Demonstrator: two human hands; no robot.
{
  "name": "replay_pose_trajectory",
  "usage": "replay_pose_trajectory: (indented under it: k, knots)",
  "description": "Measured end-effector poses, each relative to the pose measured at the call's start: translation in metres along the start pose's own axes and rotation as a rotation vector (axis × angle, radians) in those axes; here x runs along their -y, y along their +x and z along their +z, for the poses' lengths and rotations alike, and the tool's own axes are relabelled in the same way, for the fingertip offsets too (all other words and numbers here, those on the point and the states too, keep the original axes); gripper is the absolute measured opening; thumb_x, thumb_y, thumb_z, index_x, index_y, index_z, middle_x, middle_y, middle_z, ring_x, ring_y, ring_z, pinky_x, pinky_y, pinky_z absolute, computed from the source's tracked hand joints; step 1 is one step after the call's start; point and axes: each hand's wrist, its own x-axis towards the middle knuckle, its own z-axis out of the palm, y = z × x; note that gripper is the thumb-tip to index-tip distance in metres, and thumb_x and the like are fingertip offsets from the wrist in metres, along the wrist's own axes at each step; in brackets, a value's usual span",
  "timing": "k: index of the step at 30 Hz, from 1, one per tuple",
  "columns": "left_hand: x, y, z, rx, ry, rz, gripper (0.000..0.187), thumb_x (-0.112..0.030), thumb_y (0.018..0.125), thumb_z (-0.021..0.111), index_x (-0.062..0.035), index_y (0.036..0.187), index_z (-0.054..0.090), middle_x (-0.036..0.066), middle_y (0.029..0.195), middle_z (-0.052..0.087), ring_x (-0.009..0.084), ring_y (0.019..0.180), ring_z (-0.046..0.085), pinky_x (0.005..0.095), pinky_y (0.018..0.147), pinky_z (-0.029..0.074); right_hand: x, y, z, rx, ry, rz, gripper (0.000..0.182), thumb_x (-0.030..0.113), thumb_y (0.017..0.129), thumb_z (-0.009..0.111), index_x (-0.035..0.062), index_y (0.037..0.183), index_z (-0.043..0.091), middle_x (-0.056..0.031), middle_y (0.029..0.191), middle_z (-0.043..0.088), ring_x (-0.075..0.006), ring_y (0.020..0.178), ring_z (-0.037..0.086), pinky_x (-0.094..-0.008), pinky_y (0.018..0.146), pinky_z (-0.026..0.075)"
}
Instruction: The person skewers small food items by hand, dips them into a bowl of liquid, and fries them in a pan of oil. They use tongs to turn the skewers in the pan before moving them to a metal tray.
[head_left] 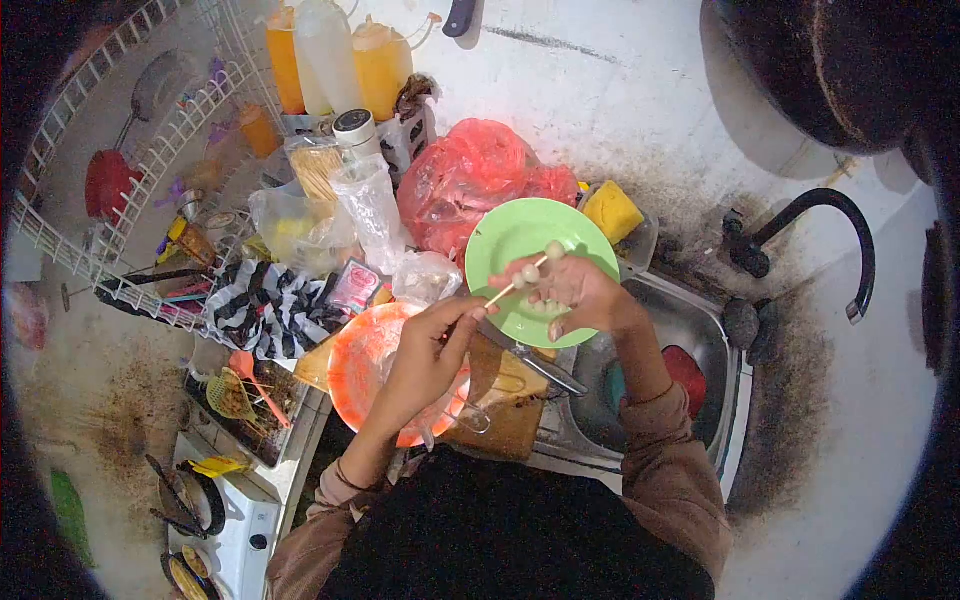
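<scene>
A thin wooden skewer point(500, 297) is pinched between the thumb and fingers of my left hand point(432, 345). Pale round balls point(530, 273) are threaded toward its far end. My right hand point(585, 292) is beside the skewer over the green plate point(490, 240), palm partly turned up, with thumb and fingers apart. Its fingers overlap the skewer and balls in this view. More small pale pieces point(543, 306) show on the plate, partly hidden by this hand. Below my left hand is an orange-rimmed basin point(345, 385), its right side partly covered by my arm.
A knife point(550, 370) lies by the plate over a wooden board point(505, 425). The sink point(640, 430) and black faucet point(820, 205) are to the right. Red plastic bags point(465, 180), skewers in a pack point(316, 170) and sauce bottles point(380, 70) stand behind. A stove point(235, 530) is lower left.
</scene>
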Motion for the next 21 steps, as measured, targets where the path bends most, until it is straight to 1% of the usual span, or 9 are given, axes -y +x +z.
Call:
replay_pose_trajectory:
  k: [2,5,8,11,12,14,18,20,21]
  knots:
    - [0.006,0.001,-0.003,-0.063,-0.024,0.022,0.018,-0.010,0.087,0.049,0.0014,0.096,0.060,0.011,0.086,0.061,0.0133,0.077,0.056,0.0247,0.069,0.043,0.002,0.003,0.008,-0.267,0.475,-0.055,0.033,0.008,0.086,0.049,0.0033,0.118,0.046,-0.0059,0.111,0.056,-0.0112,0.098,0.050,-0.0254,0.082,0.039]
    - [0.009,0.001,-0.003,-0.049,0.012,0.064,0.018,-0.010,0.087,0.049,0.0011,0.096,0.060,0.012,0.087,0.061,0.0131,0.077,0.056,0.0248,0.069,0.044,0.005,0.005,0.005,-0.437,0.294,-0.014,0.026,0.013,0.087,0.047,0.0037,0.111,0.053,-0.0029,0.110,0.056,-0.0096,0.097,0.049,-0.0248,0.081,0.039]
    - [0.001,-0.001,-0.003,-0.047,0.017,0.041,0.018,-0.011,0.087,0.050,0.0008,0.096,0.061,0.013,0.088,0.061,0.0137,0.078,0.056,0.0253,0.070,0.044,-0.004,0.006,0.011,-0.490,0.465,0.015,0.024,0.016,0.087,0.048,0.0035,0.106,0.056,-0.0019,0.107,0.057,-0.0090,0.096,0.050,-0.0243,0.080,0.039]
    - [0.005,0.000,-0.002,-0.050,0.014,0.017,0.018,-0.011,0.087,0.050,0.0008,0.096,0.061,0.012,0.087,0.061,0.0138,0.077,0.056,0.0254,0.069,0.044,-0.002,0.006,0.018,-0.527,0.440,0.031,0.024,0.016,0.087,0.049,0.0030,0.106,0.056,-0.0017,0.106,0.057,-0.0088,0.096,0.050,-0.0243,0.080,0.040]
    - [0.005,-0.001,-0.002,-0.049,0.014,0.016,0.018,-0.011,0.087,0.050,0.0008,0.096,0.061,0.012,0.087,0.061,0.0138,0.077,0.056,0.0254,0.069,0.044,-0.004,0.007,0.020,-0.528,0.441,0.032,0.024,0.016,0.087,0.049,0.0030,0.106,0.056,-0.0017,0.106,0.057,-0.0088,0.096,0.050,-0.0243,0.080,0.040]
    - [0.005,-0.001,-0.001,-0.057,-0.021,0.010,0.018,-0.010,0.087,0.050,0.0006,0.095,0.061,0.012,0.085,0.061,0.0132,0.075,0.056,0.0254,0.068,0.044,-0.005,0.006,0.022,-0.453,0.471,-0.015,0.027,0.019,0.088,0.048,0.0000,0.106,0.053,-0.0112,0.110,0.054,-0.0156,0.099,0.049,-0.0306,0.086,0.039]
    - [0.007,-0.003,0.001,-0.056,-0.033,0.034,0.017,-0.009,0.087,0.050,0.0007,0.096,0.061,0.011,0.084,0.061,0.0119,0.073,0.054,0.0245,0.066,0.043,0.008,0.002,0.022,-0.384,0.312,0.095,0.026,0.015,0.086,0.052,-0.0008,0.106,0.054,-0.0091,0.109,0.055,-0.0141,0.098,0.050,-0.0297,0.086,0.039]
    - [0.006,-0.002,0.000,-0.089,-0.026,0.071,0.018,-0.009,0.087,0.049,0.0013,0.096,0.060,0.010,0.084,0.061,0.0106,0.073,0.053,0.0233,0.065,0.042,0.008,-0.003,0.014,-0.167,-0.178,0.098,0.026,0.011,0.083,0.054,0.0001,0.107,0.054,-0.0059,0.108,0.057,-0.0133,0.096,0.052,-0.0305,0.085,0.040]
    - [0.004,-0.001,-0.001,-0.090,-0.026,0.069,0.018,-0.009,0.087,0.049,0.0013,0.096,0.060,0.010,0.084,0.061,0.0106,0.073,0.053,0.0233,0.065,0.042,0.009,-0.003,0.010,-0.166,-0.176,0.098,0.026,0.011,0.083,0.054,0.0001,0.107,0.054,-0.0059,0.108,0.057,-0.0133,0.096,0.052,-0.0305,0.085,0.040]
